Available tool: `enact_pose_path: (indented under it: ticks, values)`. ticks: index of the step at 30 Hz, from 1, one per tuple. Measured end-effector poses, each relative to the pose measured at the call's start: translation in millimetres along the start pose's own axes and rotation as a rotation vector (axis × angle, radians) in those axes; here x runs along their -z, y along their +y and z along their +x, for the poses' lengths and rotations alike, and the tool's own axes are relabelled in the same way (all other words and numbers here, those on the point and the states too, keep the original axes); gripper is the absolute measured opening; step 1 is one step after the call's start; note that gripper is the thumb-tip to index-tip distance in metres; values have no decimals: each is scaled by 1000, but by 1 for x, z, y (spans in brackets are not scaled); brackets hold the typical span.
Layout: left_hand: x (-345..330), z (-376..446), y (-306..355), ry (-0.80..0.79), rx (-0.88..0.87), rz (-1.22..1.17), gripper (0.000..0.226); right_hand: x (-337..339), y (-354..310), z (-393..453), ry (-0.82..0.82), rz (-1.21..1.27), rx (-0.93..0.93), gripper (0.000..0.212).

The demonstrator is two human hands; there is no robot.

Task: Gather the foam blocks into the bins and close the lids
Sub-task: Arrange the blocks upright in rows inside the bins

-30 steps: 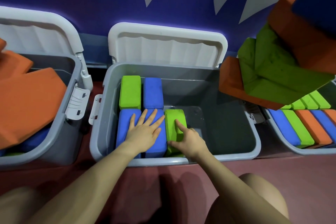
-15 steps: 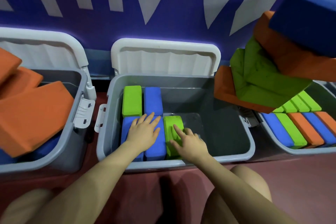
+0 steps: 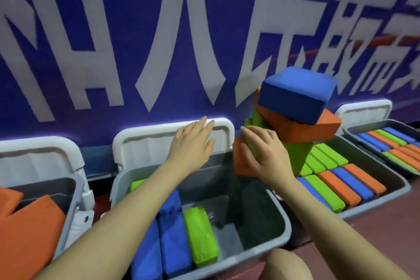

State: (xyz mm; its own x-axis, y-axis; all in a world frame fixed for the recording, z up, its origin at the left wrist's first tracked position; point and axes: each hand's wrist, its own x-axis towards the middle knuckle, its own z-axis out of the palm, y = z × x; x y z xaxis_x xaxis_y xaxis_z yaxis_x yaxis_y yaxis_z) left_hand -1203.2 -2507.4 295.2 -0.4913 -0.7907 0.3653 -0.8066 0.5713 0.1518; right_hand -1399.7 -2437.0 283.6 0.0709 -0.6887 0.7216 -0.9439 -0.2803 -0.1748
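The middle grey bin [image 3: 276,232] holds blue blocks [image 3: 172,232] and a green block [image 3: 201,232] along its left side; its white lid [image 3: 145,145] stands up behind. A stack of foam blocks rises between this bin and the right one: a blue block [image 3: 297,95] on top, an orange block [image 3: 306,129] under it, green blocks [image 3: 295,157] and a low orange block [image 3: 241,163]. My right hand [image 3: 261,152] reaches to the stack's left side, fingers spread on the green and orange blocks. My left hand [image 3: 193,143] hovers open in front of the lid's right end.
A left bin [image 3: 70,191] holds large orange foam pieces [image 3: 27,234]. The right bin [image 3: 400,188] carries rows of green, orange and blue blocks. A further bin [image 3: 384,125] at far right is also filled. A blue wall with white lettering backs everything. My knee [image 3: 286,266] is at the bottom.
Both hands lifted off the blocks in the middle bin and moved up and right, toward the leaning stack. The view tilted up.
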Motion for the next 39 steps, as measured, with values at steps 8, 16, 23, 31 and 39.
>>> enact_pose_path:
  ticks: [8,16,23,31,39]
  values:
    - [27,95,68,42,-190,35,73,53,62,57,250,-329,-2,60]
    - [20,135,90,-2,-342,149,86,62,106,42,86,-297,-179,76]
    - [21,130,86,55,-341,191,92,58,108,44,144,-229,-61,79]
    - [45,120,46,739,-621,389,75,70,73,66,159,24,109,71]
    - [47,100,27,815,-597,442,58,62,55,69,86,156,-3,81]
